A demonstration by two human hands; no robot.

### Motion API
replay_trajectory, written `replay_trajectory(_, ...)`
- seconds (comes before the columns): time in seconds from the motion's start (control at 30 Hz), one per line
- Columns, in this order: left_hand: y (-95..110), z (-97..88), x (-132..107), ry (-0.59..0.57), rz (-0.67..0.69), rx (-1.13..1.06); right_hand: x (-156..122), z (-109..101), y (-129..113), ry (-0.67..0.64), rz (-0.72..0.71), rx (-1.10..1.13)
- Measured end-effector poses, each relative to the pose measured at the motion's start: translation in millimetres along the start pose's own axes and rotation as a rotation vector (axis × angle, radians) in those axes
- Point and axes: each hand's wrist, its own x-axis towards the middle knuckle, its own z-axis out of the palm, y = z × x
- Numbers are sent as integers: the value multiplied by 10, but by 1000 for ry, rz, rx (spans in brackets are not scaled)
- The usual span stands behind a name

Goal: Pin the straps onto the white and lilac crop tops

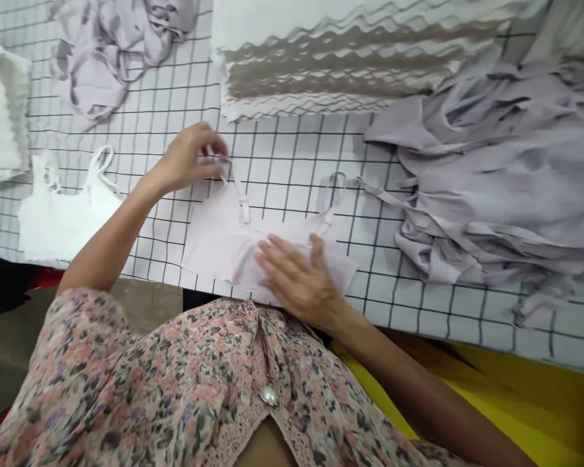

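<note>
A pale lilac camisole top (219, 240) lies flat on the white grid-patterned table (292, 162), its two thin straps pointing away from me. My left hand (187, 155) is closed in a pinch on the loop of the top's left strap (233, 185). Flat on the garment's lower right part rests my right hand (299, 279), fingers stretched out and pressing it down. The right strap (331, 194) lies loose on the table.
A white camisole top (63, 217) lies at the left. A stack of white wavy-edged pads (331, 58) sits at the back, another white stack (2, 117) at far left. Heaps of lilac garments lie at the right (496, 175) and back left (111, 52).
</note>
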Motion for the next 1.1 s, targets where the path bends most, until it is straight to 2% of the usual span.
replay_trajectory(0.1, 12, 107, -600, 38, 85, 7, -296, -376, 181, 154, 303, -94)
replay_trajectory(0.2, -68, 235, -944, -5, 75, 76, -498, -548, 317, 114, 463, -119)
replay_trajectory(0.33, -166, 299, -949, -75, -3, 96, -495, -451, 405, -93, 519, -120)
replay_trajectory(0.47, -204, 191, -874, -112, -92, -111, -365, -345, 457, -193, 614, -184)
replay_trajectory(0.53, -208, 147, -870, -117, -167, -214, -319, -317, 489, -201, 630, -186)
replay_trajectory(0.6, -200, 136, -877, -93, -202, -228, -302, -296, 515, -182, 637, -178)
replay_trajectory(0.7, -148, 167, -948, 63, -170, -78, -361, -309, 495, -94, 675, -200)
replay_trajectory(0.77, -83, 209, -1086, 180, -128, 68, -459, -354, 409, -32, 723, -245)
replay_trajectory(0.8, -45, 236, -1186, 203, -105, 126, -516, -379, 342, -15, 751, -267)
replay_trajectory(0.93, 73, 396, -1669, 118, 7, 204, -662, -370, 9, -22, 825, -314)
replay_trajectory(1.0, 102, 492, -1854, 136, 40, 201, -652, -292, -93, -18, 815, -325)
replay_trajectory(1.1, 146, 596, -1997, 192, 34, 152, -604, -209, -75, 19, 760, -365)
